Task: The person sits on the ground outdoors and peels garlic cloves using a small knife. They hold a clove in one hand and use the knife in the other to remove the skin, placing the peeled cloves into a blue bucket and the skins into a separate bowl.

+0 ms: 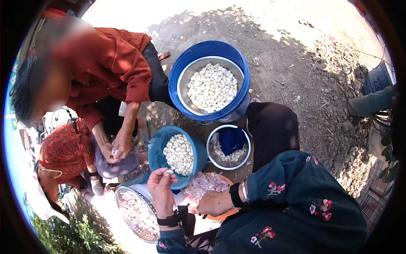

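Observation:
My left hand (162, 187) pinches a pale peeled garlic clove (169, 172) between thumb and finger, at the near rim of a teal bucket (198, 152). Peeled cloves (179, 154) lie in that bucket. My right hand (213, 203) is curled low over an orange basin (225, 214) of papery garlic skins (206, 187); its fingertips are hidden. Left of my left hand, a perforated metal colander (139, 236) holds pinkish unpeeled cloves (134, 209). Beyond, a steel bowl (210, 166) contains garlic pieces and a dark blue cloth (231, 139).
A large blue bucket (245, 79) holds a steel basin (184, 76) of peeled cloves. At left, a person in a red shirt (120, 60) holds something small in both hands; another person in a red patterned garment (65, 152) is nearer. Plastic crates (374, 203) stand far right.

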### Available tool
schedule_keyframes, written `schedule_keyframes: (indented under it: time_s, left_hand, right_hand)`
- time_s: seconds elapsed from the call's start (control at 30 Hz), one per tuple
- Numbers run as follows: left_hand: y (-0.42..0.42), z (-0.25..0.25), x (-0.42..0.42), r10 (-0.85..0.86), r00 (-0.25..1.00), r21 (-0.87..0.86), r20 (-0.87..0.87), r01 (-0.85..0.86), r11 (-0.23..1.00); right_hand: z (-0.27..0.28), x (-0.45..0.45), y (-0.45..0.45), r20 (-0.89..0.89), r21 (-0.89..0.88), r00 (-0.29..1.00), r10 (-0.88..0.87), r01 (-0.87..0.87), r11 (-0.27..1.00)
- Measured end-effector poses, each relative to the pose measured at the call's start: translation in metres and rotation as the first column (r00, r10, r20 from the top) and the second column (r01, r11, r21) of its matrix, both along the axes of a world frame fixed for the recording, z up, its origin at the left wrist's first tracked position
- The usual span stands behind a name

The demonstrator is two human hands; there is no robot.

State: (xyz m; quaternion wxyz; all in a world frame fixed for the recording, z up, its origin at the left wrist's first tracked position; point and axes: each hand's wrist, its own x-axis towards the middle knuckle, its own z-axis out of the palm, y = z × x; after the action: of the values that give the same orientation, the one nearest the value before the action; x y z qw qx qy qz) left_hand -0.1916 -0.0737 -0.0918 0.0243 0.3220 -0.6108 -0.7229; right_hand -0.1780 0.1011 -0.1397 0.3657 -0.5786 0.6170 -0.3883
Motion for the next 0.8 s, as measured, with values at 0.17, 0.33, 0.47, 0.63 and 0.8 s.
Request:
schedule_keyframes:
  time_s: [0.17,0.33,0.47,0.63,0.8]
  left_hand:
    - [0.028,0.004,-0.084,-0.177,0.974,0.054,-0.139,0.186,0.981]
    - [0.020,0.001,-0.116,-0.110,0.963,0.109,-0.247,0.140,0.984]
    - [-0.052,-0.060,-0.086,0.015,1.000,-0.135,-0.006,-0.015,0.991]
    - [-0.146,-0.167,-0.040,0.106,0.886,-0.450,0.452,0.123,0.885]
    - [-0.183,-0.250,-0.026,0.030,0.799,-0.531,0.601,0.371,0.762]
  right_hand:
    - [0.003,-0.008,0.000,0.011,0.012,1.000,0.009,-0.009,1.000]
    - [0.013,-0.019,0.001,0.017,0.133,1.000,0.016,-0.018,0.991]
    - [-0.005,-0.002,0.001,-0.090,0.028,0.995,0.041,-0.039,0.999]
    - [0.019,-0.021,-0.006,0.035,0.248,0.977,0.212,-0.214,0.945]
    - [0.008,-0.022,0.000,0.212,0.131,0.975,0.063,-0.092,0.987]
